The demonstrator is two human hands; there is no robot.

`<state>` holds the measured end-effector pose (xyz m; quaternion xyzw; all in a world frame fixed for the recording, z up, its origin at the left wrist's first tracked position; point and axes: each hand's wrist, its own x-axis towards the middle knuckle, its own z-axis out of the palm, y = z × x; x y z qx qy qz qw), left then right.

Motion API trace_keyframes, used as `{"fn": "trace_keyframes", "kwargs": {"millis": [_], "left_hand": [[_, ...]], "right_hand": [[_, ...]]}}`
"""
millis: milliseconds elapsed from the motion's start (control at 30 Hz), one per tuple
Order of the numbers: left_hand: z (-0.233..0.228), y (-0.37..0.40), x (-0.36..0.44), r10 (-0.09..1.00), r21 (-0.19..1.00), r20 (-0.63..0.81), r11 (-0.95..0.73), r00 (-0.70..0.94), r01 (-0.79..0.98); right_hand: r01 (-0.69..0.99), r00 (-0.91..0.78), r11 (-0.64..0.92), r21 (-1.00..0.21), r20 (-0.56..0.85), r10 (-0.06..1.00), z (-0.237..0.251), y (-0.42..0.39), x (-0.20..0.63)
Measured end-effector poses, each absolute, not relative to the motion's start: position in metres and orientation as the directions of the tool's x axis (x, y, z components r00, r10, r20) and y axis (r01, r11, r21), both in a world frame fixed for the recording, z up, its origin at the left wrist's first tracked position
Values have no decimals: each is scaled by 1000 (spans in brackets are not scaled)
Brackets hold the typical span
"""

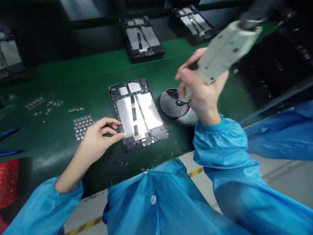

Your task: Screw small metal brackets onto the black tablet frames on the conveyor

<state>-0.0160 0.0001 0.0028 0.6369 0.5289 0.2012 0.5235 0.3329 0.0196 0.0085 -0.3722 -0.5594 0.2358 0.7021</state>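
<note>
The opened tablet-like device (139,114) lies flat on the green bench (80,78), mid-view. At its 8 o'clock edge, your left hand (96,140) has loosely curled, parted fingers, the thumb tip on the rim. Your right hand (204,94) is wrapped around a pale handheld driver (225,54), its tip at the round perforated dish (168,101) near 3 o'clock; contact there can't be told. Small parts (81,125) lie at 9 o'clock.

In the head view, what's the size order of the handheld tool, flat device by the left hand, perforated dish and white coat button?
1. Flat device and handheld tool: unsure which leads; the tool looks nearer the camera
2. Perforated dish
3. White coat button
</note>
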Motion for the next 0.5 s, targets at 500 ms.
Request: {"fn": "trace_keyframes", "kwargs": {"millis": [500], "left_hand": [[17, 3, -16, 851, 838, -369, 131, 374, 530]], "right_hand": [[226, 384, 770, -596, 781, 492, -17, 22, 362]]}}
